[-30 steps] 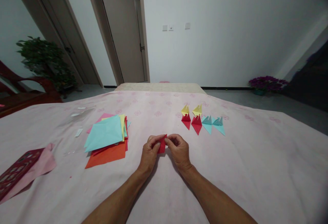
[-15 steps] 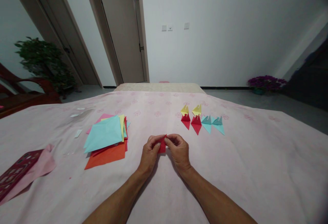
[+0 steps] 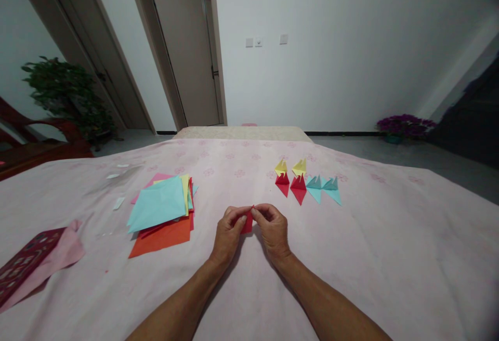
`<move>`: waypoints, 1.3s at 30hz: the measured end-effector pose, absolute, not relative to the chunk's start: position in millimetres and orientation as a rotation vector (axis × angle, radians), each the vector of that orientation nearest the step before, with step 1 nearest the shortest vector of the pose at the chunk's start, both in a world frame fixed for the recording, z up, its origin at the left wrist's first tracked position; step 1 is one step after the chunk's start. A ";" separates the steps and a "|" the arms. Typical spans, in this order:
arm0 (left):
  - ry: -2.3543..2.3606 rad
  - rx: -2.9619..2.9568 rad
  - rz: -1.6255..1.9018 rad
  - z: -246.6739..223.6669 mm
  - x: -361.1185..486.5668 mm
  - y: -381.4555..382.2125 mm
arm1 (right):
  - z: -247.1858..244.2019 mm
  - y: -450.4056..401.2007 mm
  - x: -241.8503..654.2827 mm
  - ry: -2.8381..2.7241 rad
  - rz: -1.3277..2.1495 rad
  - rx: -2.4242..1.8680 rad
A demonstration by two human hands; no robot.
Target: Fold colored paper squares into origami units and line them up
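1. In the head view, narrow white paper labels (image 3: 119, 204) lie over to the left by thin see-through plastic (image 3: 106, 227); any print is too small to read from here.
2. Nearer the left edge, a flat dark red item with pale markings (image 3: 30, 260) lies against a crumpled pink sheet (image 3: 64, 261); I can't make the markings out.
3. The small folded piece of bright red paper (image 3: 248, 226) is between the two hands, over the middle of the pale pink flowered tablecloth (image 3: 374, 263).
4. The left hand (image 3: 229, 230) pinches its left side between thumb and fingers. The right hand (image 3: 274, 228) seems to pinch its top corner, though the tips partly hide one another.
5. Well left sits a loose stack of coloured paper squares (image 3: 159, 205), light blue uppermost, an orange corner jutting towards the person.
6. Beyond the right hand stand folded paper birds: two yellow (image 3: 300, 167) behind, two red (image 3: 298, 191) and two light blue (image 3: 331, 191) in front.
7. Cloth stretches between stack and left hand, and widely rightward; a pale beige surface (image 3: 241, 133) shows past its far edge.
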State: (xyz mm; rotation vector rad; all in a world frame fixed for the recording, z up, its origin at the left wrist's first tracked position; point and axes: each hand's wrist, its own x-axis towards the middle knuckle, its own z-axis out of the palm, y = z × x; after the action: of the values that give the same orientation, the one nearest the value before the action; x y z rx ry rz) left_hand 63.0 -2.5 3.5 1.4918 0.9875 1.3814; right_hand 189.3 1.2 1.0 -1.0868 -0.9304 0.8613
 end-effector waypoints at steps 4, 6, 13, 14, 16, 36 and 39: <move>0.998 1.495 1.388 1.1 62.7 -2.0 | 1.5 2.2 187.7 -0.893 0.891 -1.056; 1.004 1.498 1.394 -0.4 62.2 -1.5 | 2.4 2.6 188.1 -0.911 0.907 -1.051; 1.031 1.483 1.372 0.0 62.0 -1.4 | 4.9 4.2 192.2 -0.957 0.884 -1.075; 1.032 1.462 1.369 0.4 62.7 -1.8 | 5.0 4.5 192.6 -0.957 0.882 -1.075; 1.044 1.390 1.368 1.1 64.8 -2.7 | 5.5 5.0 193.0 -0.952 0.867 -1.077; 1.107 1.190 1.244 -1.0 68.3 0.2 | 8.6 13.4 201.9 -0.792 1.046 -0.973; 1.096 1.117 1.302 -0.9 66.9 2.8 | 13.7 7.9 199.6 -0.867 1.163 -0.943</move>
State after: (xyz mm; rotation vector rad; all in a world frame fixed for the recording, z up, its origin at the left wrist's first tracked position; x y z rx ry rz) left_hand 66.9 2.8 -0.9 1.1169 1.0956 1.3024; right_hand 199.6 7.9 13.7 -0.9427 -0.8667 1.1633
